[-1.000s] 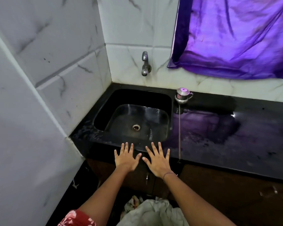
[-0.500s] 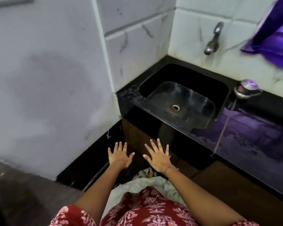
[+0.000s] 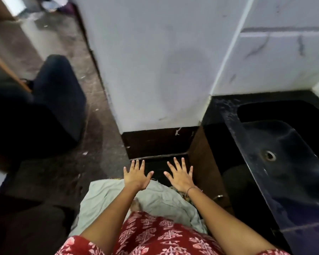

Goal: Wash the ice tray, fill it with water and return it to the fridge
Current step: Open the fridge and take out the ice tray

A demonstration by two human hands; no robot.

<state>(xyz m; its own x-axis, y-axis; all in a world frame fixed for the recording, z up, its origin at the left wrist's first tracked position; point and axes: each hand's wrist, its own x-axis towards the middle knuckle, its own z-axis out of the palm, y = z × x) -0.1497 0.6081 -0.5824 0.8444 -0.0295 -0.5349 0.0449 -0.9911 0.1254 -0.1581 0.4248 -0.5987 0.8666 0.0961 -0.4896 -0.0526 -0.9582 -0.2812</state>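
No ice tray or fridge shows in the head view. My left hand (image 3: 136,175) and my right hand (image 3: 180,175) are stretched out in front of me, palms down, fingers spread, holding nothing. They hover over the floor beside the cabinet, left of the black sink (image 3: 276,144). The sink basin is empty, with its drain (image 3: 269,155) visible. The tap is out of frame.
A white wall pillar (image 3: 155,70) stands straight ahead. The black countertop (image 3: 215,111) and a brown cabinet side (image 3: 206,168) are on the right. A dark bulky object (image 3: 50,107) sits on the grey floor (image 3: 63,34) at left. Pale cloth (image 3: 158,199) lies below my arms.
The view has swung left, away from the sink and toward the wall pillar and floor. Both hands stay spread and empty, now off the counter edge and over the floor.
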